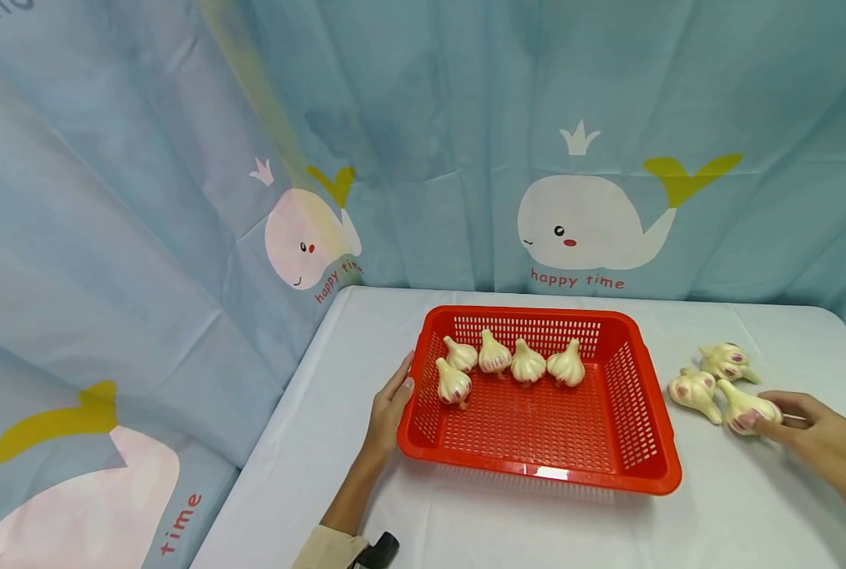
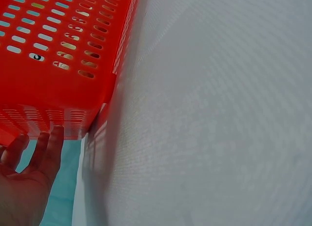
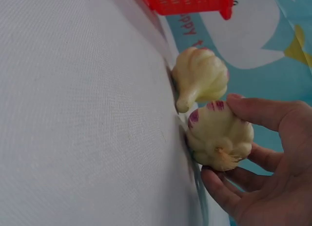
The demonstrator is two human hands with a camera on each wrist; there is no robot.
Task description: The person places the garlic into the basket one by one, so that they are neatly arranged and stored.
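At the right of the table, my right hand (image 1: 817, 435) pinches a garlic bulb (image 1: 748, 408) between thumb and fingers. The right wrist view shows that bulb's root end (image 3: 225, 157) facing the camera, with purple marks on its side. Two more bulbs lie beside it, a near one (image 1: 694, 393) and a farther one (image 1: 728, 362). My left hand (image 1: 389, 408) rests against the left side of a red plastic basket (image 1: 536, 472), its fingers (image 2: 51, 155) fairly straight at the outer wall. Inside the basket, several garlic bulbs (image 1: 494, 353) sit along the back and left.
A white cloth (image 1: 501, 529) covers the table under the basket and loose bulbs. Behind and to the left hangs a light blue curtain (image 1: 423, 118) printed with whales. A black device (image 1: 378, 549) is at my left wrist.
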